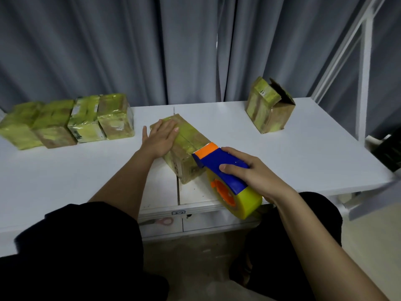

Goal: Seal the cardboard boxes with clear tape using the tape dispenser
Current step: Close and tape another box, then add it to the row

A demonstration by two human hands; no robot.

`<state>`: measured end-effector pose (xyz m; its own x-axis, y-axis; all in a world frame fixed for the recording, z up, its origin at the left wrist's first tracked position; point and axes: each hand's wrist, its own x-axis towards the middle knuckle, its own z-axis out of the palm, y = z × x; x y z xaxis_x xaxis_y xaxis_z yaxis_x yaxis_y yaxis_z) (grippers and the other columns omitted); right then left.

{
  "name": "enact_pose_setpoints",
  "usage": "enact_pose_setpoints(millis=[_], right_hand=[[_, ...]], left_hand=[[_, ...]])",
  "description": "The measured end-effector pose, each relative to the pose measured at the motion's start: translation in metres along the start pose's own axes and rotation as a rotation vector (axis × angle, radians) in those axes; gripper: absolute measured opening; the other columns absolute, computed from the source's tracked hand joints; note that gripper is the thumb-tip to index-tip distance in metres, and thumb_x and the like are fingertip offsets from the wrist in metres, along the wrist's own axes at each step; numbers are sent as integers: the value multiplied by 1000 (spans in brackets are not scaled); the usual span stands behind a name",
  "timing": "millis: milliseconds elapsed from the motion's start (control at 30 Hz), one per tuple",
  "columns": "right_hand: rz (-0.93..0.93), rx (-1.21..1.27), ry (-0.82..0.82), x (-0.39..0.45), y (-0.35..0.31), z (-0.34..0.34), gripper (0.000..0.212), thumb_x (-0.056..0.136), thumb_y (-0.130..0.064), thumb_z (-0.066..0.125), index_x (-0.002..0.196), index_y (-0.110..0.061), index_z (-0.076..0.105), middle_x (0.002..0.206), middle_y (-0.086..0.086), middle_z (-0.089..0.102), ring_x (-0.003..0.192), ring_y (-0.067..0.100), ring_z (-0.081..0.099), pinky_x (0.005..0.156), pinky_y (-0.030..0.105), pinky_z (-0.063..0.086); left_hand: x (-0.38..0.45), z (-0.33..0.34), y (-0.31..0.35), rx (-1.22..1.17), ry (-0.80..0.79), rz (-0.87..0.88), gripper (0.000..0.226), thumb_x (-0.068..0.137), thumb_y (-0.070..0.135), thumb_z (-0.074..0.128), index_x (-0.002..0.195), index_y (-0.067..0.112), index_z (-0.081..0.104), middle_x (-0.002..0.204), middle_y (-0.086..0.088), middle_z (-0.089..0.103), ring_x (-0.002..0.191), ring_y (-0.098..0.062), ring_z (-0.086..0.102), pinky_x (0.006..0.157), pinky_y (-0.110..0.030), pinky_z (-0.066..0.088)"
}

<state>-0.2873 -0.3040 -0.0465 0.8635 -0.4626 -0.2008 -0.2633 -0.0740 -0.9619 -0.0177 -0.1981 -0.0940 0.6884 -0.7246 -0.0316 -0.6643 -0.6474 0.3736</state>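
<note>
Glossy film shines yellow-green over the brown cardboard box (184, 146), matt board showing through in patches. Just right of that box, the tape dispenser (225, 170) is smooth plastic, blue body, orange nose, with a slick yellowish tape roll (245, 198). Left of the box, four wrapped boxes (67, 122) gleam the same way. Well right of it, the open box (269, 107) shows dull raw cardboard flaps. The table (303, 153) is smooth, matt white. Behind, grey cloth curtains (130, 51) hang in soft folds.
</note>
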Motion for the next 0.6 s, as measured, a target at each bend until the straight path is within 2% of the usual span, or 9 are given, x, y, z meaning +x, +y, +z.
enact_pose_setpoints(millis=[167, 267, 433, 600], right_hand=[[-68, 17, 30, -4, -2, -2, 46, 85, -33, 69, 128, -39, 55, 116, -13, 65, 97, 10, 66, 77, 26, 57], [-98, 72, 73, -4, -7, -5, 45, 84, -30, 70, 127, -36, 58, 113, -13, 66, 94, 7, 67, 70, 22, 56], [-54, 68, 53, -3, 4, -3, 44, 84, -29, 70, 126, -36, 58, 113, -10, 67, 94, 10, 67, 71, 22, 56], [-21, 133, 43, 1, 15, 2, 37, 86, -24, 69, 117, -40, 59, 106, -14, 69, 90, 5, 68, 69, 20, 54]], left_hand=[[-1, -2, 2, -54, -17, -17, 57, 98, 57, 12, 150, 35, 17, 158, 17, 11, 146, -6, -3, 116, -44, -13], [0, 0, 1, -41, 8, 4, 57, 97, 59, 14, 149, 36, 20, 158, 18, 13, 146, -7, -2, 116, -45, -12], [-1, 2, 1, -31, 14, 6, 56, 98, 58, 16, 149, 36, 20, 158, 17, 13, 146, -7, -2, 116, -45, -12], [-1, 1, 1, -34, 5, -3, 57, 98, 57, 15, 150, 36, 18, 158, 17, 11, 146, -5, -4, 115, -45, -16]])
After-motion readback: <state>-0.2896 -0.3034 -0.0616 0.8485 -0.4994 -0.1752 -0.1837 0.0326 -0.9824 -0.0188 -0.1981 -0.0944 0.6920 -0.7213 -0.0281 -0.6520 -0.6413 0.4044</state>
